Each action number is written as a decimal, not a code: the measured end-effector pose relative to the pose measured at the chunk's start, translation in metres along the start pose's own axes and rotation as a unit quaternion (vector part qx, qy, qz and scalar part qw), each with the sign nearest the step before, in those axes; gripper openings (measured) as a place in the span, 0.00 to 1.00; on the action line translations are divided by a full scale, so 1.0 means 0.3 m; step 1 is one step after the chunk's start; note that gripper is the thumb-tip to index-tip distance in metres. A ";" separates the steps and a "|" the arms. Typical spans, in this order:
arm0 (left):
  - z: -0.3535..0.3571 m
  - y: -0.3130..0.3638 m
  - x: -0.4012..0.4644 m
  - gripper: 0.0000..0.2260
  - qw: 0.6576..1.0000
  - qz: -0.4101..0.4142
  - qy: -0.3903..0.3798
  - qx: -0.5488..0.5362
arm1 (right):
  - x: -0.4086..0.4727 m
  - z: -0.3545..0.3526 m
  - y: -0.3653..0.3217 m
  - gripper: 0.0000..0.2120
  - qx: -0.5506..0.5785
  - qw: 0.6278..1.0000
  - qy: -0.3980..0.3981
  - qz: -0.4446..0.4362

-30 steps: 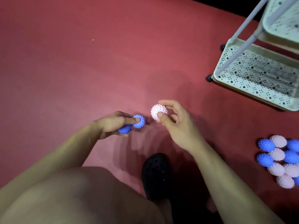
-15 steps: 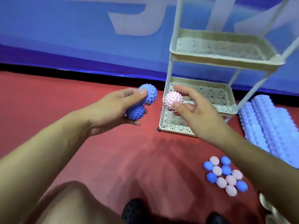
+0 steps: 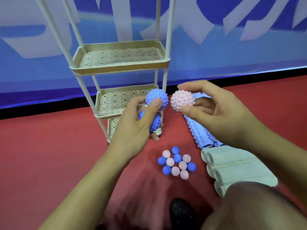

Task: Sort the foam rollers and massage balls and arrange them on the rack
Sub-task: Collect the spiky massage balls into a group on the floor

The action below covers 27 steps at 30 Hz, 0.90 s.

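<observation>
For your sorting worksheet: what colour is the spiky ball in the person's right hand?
Pale pink ball, seen in the head view.

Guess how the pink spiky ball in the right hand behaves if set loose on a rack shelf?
Pink spiky ball is round, so it may roll, though the nubs probably damp that. Right hand pinches it with fingertips alone, suggesting it's light. The rack shelf has a raised rim, likely enough to contain it.

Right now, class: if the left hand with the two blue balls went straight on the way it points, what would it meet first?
Probably the rack: the left hand, gripping two blue balls, points at its lower shelves. Depth is unclear from this one view.
</observation>
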State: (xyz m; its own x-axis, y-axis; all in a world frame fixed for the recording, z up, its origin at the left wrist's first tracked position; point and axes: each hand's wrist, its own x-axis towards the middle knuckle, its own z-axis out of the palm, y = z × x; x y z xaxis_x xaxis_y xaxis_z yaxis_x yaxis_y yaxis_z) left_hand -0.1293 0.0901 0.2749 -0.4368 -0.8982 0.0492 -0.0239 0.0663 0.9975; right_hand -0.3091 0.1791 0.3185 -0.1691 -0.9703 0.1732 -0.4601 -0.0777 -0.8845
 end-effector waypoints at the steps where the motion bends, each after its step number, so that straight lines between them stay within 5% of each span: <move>1: 0.040 -0.033 0.024 0.20 1.000 -0.010 0.000 0.001 | 0.000 -0.020 0.045 0.17 0.002 1.000 0.011 0.009; 18: 0.256 -0.880 0.386 0.15 0.982 -0.123 -0.019 0.142 | 0.156 0.158 1.014 0.19 0.019 0.975 0.100 0.198; 27: 0.234 -1.320 0.489 0.16 0.944 -0.236 -0.023 0.230 | 0.236 0.352 1.470 0.18 -0.062 0.967 0.047 0.244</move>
State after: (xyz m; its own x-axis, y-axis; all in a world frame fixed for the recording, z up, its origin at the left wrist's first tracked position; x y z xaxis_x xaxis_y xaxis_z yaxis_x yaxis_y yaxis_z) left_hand -0.2472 -0.0374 -0.1166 -0.3173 -0.8558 -0.4086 -0.6098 -0.1459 0.7790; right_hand -0.4320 0.0520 -0.1050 -0.4687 -0.8585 -0.2080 -0.4056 0.4183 -0.8127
